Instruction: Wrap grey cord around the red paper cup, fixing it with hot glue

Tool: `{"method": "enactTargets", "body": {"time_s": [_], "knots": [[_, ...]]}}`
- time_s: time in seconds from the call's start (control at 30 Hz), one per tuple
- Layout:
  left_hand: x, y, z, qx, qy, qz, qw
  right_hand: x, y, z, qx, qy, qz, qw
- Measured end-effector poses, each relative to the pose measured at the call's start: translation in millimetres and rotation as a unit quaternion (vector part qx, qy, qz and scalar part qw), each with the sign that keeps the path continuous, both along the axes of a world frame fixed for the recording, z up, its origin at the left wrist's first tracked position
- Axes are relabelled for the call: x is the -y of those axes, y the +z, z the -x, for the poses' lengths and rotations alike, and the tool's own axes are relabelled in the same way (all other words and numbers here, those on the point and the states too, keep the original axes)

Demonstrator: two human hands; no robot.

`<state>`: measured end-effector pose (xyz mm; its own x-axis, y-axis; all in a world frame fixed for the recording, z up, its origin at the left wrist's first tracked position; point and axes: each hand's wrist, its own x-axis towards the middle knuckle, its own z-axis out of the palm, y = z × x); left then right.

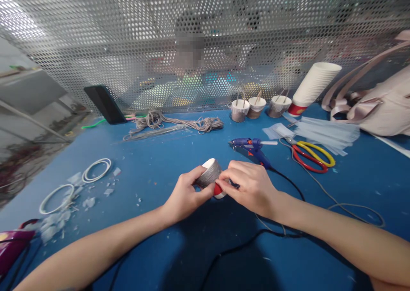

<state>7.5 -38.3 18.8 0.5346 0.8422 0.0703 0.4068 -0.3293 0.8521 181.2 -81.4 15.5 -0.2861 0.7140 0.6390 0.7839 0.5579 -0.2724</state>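
Note:
My left hand (191,193) is closed around a small paper cup (209,174), which it holds tilted above the blue table. Grey cord is wound around most of the cup's side, and a red and white band shows at its lower end. At that lower end, my right hand (248,183) pinches with thumb and forefinger where the cord meets the cup. A loose length of grey cord (315,177) trails over the table to the right. Just behind my right hand lies a blue glue gun (251,148) with a clear stick in its back.
Scissors (314,156) with red and yellow handles lie right, near clear glue sticks (326,130). Several cord-wrapped cups (240,110), a leaning cup stack (315,86) and cord bundles (179,122) stand behind. A phone (105,104), white rings (96,170) and scraps are left. A black cable (237,246) crosses the front.

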Motion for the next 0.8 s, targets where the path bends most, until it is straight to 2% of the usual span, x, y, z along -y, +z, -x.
{"method": "enactTargets", "body": {"time_s": [0.37,0.57,0.8], "knots": [[1.8,2.5,2.2,-0.033,0.02,-0.114,0.993,1.5,3.1,1.5,-0.007,-0.002,-0.006,1.0],[1.9,3.3,2.1,-0.033,0.019,-0.126,0.991,0.5,2.5,0.2,0.0,-0.002,-0.012,1.0],[2.8,5.9,1.4,-0.033,0.021,-0.105,0.994,0.9,3.4,-0.3,0.005,-0.006,-0.009,1.0]]}}
